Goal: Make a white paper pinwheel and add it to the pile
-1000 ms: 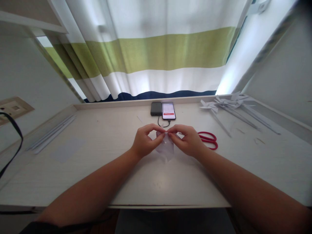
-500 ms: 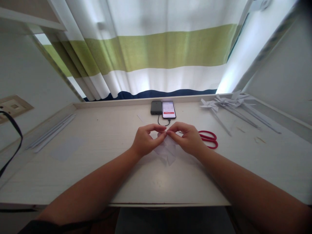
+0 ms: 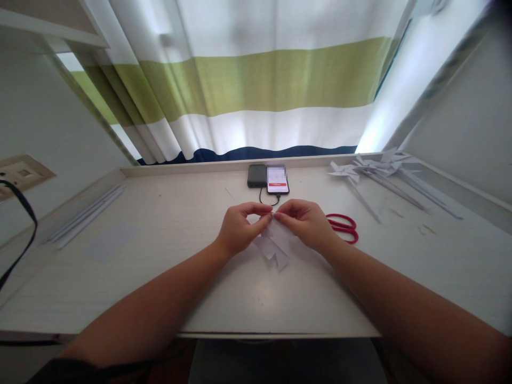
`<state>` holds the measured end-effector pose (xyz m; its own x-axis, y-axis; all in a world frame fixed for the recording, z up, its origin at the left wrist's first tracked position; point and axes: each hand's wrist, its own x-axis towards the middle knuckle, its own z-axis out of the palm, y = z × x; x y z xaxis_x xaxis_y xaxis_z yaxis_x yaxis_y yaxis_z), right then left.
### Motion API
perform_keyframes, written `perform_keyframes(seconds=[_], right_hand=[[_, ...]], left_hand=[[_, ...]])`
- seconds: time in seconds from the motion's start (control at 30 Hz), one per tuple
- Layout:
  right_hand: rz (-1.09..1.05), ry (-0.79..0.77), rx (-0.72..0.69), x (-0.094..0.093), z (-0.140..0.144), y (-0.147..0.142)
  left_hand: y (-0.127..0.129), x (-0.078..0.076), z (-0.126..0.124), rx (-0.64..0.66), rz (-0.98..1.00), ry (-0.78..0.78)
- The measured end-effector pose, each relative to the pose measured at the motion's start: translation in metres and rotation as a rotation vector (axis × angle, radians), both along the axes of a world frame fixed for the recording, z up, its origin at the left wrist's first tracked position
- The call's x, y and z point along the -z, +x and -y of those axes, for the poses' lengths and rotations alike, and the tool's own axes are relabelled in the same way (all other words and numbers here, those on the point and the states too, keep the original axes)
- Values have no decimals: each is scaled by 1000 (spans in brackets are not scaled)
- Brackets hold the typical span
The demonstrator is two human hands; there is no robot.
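- Left hand (image 3: pixel 239 229) and right hand (image 3: pixel 304 225) meet at mid-desk, thumb and forefinger of each pinched narrow on the top of a white folded paper piece (image 3: pixel 275 245) — fingertips of the two hands all but touching.
- Change over the last second: the paper has gone from a soft, rounded sheet hanging under the fingers to a shape with distinct pointed flaps jutting down and toward the near edge. The hands have crept slightly away from the body, toward the phone; the pinch point has hardly shifted.
- Reading of that: the folding is advancing — flaps are being gathered at one centre, much like the finished paper pinwheels (image 3: pixel 372 169) lying at the far right.
- Paper sits low over the desk (image 3: pixel 160 266), between the two hands; whether its lower tips rest on the surface I cannot tell.
- Red scissors (image 3: pixel 342 228) lie just beside the right hand, untouched.
- Phone (image 3: pixel 277 180) with lit screen and a dark power bank (image 3: pixel 256 176) side by side at the far edge, cable looping toward the hands.
- Pale paper sticks (image 3: pixel 86 216) along the left edge, well apart from the work.
- Striped curtain (image 3: pixel 256 80) behind.
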<state>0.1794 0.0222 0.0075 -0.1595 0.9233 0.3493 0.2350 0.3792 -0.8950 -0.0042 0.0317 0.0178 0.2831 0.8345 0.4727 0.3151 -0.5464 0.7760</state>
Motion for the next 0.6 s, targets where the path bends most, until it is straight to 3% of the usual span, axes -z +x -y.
perform_keyframes(seconds=[0.4, 0.6], right_hand=[[104, 246, 26, -8, 7, 0], [117, 340, -25, -13, 10, 1]], left_hand=[[1, -1, -1, 36, 95, -93], [1, 0, 0, 64, 119, -95]])
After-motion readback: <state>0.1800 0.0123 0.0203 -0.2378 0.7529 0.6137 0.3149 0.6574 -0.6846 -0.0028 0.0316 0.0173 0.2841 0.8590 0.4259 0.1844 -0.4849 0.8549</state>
